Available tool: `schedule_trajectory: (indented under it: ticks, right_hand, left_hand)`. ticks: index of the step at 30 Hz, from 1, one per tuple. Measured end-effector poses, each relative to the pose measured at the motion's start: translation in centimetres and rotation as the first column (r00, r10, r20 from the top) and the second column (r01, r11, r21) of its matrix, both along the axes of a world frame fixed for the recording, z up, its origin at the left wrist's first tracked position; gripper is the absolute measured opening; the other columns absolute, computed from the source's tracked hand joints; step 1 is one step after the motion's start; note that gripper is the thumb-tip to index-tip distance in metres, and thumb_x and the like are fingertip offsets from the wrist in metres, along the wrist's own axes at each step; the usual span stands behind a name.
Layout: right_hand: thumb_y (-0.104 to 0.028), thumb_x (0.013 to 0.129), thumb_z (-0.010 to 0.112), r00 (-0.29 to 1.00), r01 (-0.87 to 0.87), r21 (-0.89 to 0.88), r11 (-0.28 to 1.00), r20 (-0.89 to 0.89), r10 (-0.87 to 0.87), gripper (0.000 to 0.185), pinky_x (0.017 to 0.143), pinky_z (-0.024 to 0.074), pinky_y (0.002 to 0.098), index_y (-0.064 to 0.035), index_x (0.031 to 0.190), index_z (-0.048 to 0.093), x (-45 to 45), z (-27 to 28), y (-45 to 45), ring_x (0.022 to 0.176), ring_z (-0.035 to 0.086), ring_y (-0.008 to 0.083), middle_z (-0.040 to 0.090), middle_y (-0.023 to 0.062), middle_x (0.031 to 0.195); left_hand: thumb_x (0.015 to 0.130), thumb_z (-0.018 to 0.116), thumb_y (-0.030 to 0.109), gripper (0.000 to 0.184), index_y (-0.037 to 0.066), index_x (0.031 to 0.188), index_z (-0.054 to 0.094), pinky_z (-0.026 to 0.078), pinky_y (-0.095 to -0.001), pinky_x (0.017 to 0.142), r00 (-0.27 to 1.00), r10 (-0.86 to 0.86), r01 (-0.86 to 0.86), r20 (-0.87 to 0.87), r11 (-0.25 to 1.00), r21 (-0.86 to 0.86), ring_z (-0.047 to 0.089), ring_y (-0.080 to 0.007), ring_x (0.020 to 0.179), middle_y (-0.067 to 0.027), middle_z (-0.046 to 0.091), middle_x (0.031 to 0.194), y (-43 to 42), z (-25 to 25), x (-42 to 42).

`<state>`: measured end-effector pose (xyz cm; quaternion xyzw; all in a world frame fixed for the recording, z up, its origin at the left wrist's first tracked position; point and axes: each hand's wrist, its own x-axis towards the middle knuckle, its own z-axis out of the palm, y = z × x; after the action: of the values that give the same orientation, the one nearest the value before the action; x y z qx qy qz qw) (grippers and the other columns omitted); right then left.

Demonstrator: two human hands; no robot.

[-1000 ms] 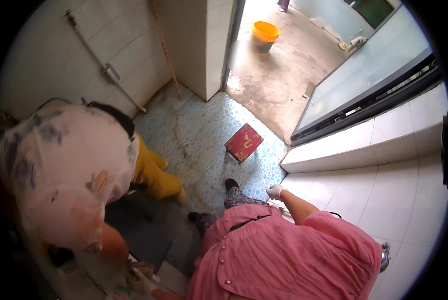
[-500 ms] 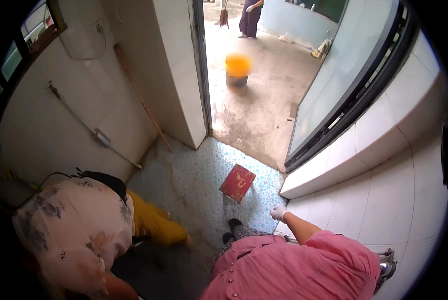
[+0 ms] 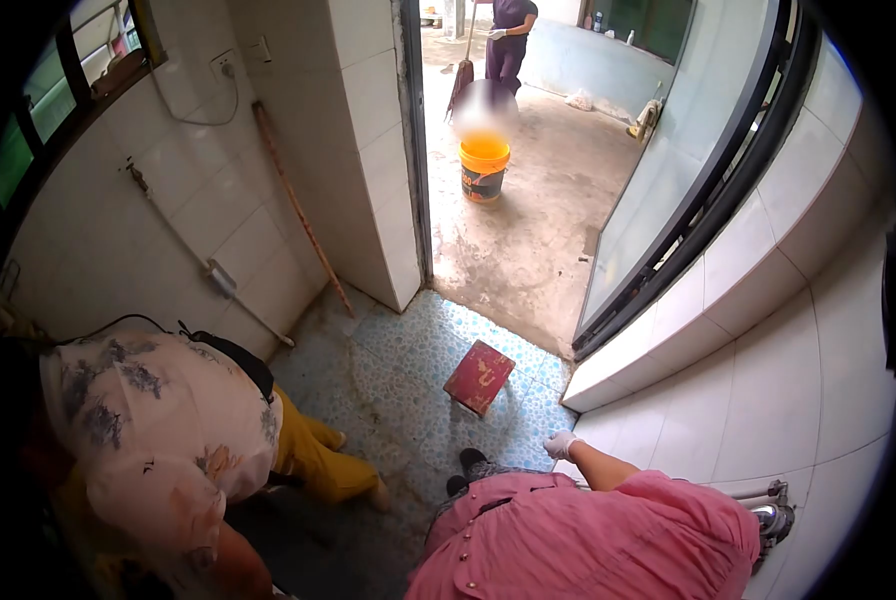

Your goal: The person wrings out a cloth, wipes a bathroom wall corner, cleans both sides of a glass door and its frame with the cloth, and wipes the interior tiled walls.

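Observation:
My right hand (image 3: 561,444), in a white glove, hangs in front of my pink shirt (image 3: 578,545). Its fingers are curled in, and nothing shows in them. It is close to the white tiled wall on the right and touches nothing that I can see. My left hand is out of view. Ahead of my dark shoes, a small red stool (image 3: 480,376) with a worn, peeling top stands on the blue patterned floor (image 3: 398,350).
At left a person in a floral shirt (image 3: 168,420) and yellow trousers bends over. A rusty pole (image 3: 303,210) leans in the corner. Through the open glass door (image 3: 678,150) are a yellow bucket (image 3: 483,168) and a person in dark purple (image 3: 509,45) beside a broom (image 3: 461,85).
My view has tilted up slightly, so the stool and doorway sit lower. The person outside shows more fully beside the broom. My right hand keeps its curled shape.

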<state>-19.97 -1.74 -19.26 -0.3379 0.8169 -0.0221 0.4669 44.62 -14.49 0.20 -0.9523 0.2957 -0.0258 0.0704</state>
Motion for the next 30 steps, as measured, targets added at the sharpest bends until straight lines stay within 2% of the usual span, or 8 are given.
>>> schedule_trajectory:
  ticks: [4, 11, 16, 21, 23, 27, 28, 30]
  right_hand:
    - [-0.028, 0.084, 0.053, 0.974, 0.228, -0.144, 0.963, 0.028, -0.226, 0.028, 0.046, 0.0419, 0.0302, -0.0032, 0.082, 0.065, 0.1, -2.4, 0.3, 0.051, 0.054, 0.0148, 0.062, 0.0072, 0.067]
    - [-0.023, 0.091, 0.048, 0.854, 0.453, 0.145, 0.88, 0.214, -0.475, 0.024, 0.038, 0.0305, 0.025, -0.0035, 0.095, 0.062, 1.4, 3.9, 1.4, 0.042, 0.043, 0.0121, 0.057, 0.0072, 0.061]
    - [-0.028, 0.092, 0.048, 0.798, 0.508, 0.324, 0.798, 0.17, -0.578, 0.025, 0.047, 0.0389, 0.027, -0.0067, 0.089, 0.061, 2.0, 9.5, 1.3, 0.053, 0.053, 0.0143, 0.056, 0.0055, 0.062]
    - [-0.026, 0.092, 0.05, 0.888, 0.42, 0.225, 0.879, 0.099, -0.45, 0.023, 0.044, 0.0373, 0.027, -0.0059, 0.09, 0.061, 1.3, 6.2, 1.8, 0.05, 0.05, 0.0118, 0.058, 0.0055, 0.065]
    - [-0.025, 0.094, 0.048, 0.864, 0.47, 0.139, 0.872, 0.131, -0.486, 0.024, 0.043, 0.0361, 0.0256, -0.0055, 0.089, 0.061, 2.2, 6.0, 0.9, 0.049, 0.049, 0.011, 0.058, 0.0049, 0.065]
    - [-0.024, 0.095, 0.047, 0.899, 0.364, 0.087, 0.927, 0.228, -0.374, 0.026, 0.044, 0.0382, 0.0248, -0.0033, 0.093, 0.062, 2.5, 4.2, -0.5, 0.052, 0.052, 0.0116, 0.06, 0.005, 0.067]
    - [-0.028, 0.097, 0.042, 0.921, 0.274, 0.093, 0.957, 0.261, -0.289, 0.032, 0.049, 0.0459, 0.0297, -0.0031, 0.102, 0.062, 2.0, 3.4, -0.8, 0.06, 0.06, 0.0198, 0.064, 0.0124, 0.075]
    - [-0.028, 0.097, 0.043, 0.938, 0.23, 0.082, 0.97, 0.245, -0.244, 0.031, 0.048, 0.0455, 0.0296, -0.0032, 0.101, 0.062, 2.2, 3.0, -1.7, 0.058, 0.059, 0.0194, 0.063, 0.012, 0.074]
  left_hand:
    - [0.073, 0.058, 0.071, 0.075, 0.011, 0.118, 0.048, 0.043, -0.0434, 0.084, 1.0, 0.009, -0.009, 0.01, 1.0, -0.009, 0.049, -0.0261, 0.101, -0.008, 0.049, 0.113, 1.1, -0.5, 1.1]
    - [0.073, 0.057, 0.071, 0.079, 0.011, 0.123, 0.045, 0.042, -0.0447, 0.087, 0.997, 0.063, -0.064, 0.041, 0.998, 0.01, 0.046, -0.0275, 0.108, -0.0083, 0.046, 0.12, 3.7, -0.1, 2.6]
    - [0.074, 0.056, 0.072, 0.081, 0.011, 0.127, 0.043, 0.041, -0.0457, 0.09, 0.994, 0.098, -0.099, 0.049, 0.995, 0.008, 0.043, -0.0285, 0.112, -0.0085, 0.044, 0.125, 4.4, -0.1, 2.7]
    - [0.074, 0.055, 0.072, 0.084, 0.012, 0.13, 0.04, 0.04, -0.0467, 0.092, 0.99, 0.133, -0.132, 0.051, 0.991, -0.018, 0.041, -0.0295, 0.117, -0.0088, 0.041, 0.13, 4.6, -0.1, 2.6]
    - [0.075, 0.055, 0.072, 0.085, 0.012, 0.132, 0.039, 0.039, -0.047, 0.093, 0.987, 0.151, -0.15, 0.05, 0.988, -0.031, 0.04, -0.0299, 0.119, -0.0089, 0.041, 0.132, 4.8, 0.0, 2.5]
    - [0.075, 0.054, 0.073, 0.087, 0.012, 0.135, 0.038, 0.038, -0.0478, 0.095, 0.98, 0.197, -0.194, 0.041, 0.979, -0.058, 0.039, -0.0308, 0.122, -0.009, 0.039, 0.136, 4.9, 0.3, 2.4]
    - [0.075, 0.054, 0.073, 0.087, 0.012, 0.136, 0.037, 0.038, -0.048, 0.096, 0.977, 0.208, -0.206, 0.038, 0.977, -0.06, 0.038, -0.031, 0.123, -0.0091, 0.038, 0.137, 4.8, 0.3, 2.3]
    - [0.075, 0.053, 0.073, 0.088, 0.012, 0.137, 0.036, 0.038, -0.0484, 0.097, 0.971, 0.236, -0.233, 0.038, 0.97, -0.073, 0.037, -0.0314, 0.125, -0.0092, 0.038, 0.139, 5.1, 0.8, 2.4]
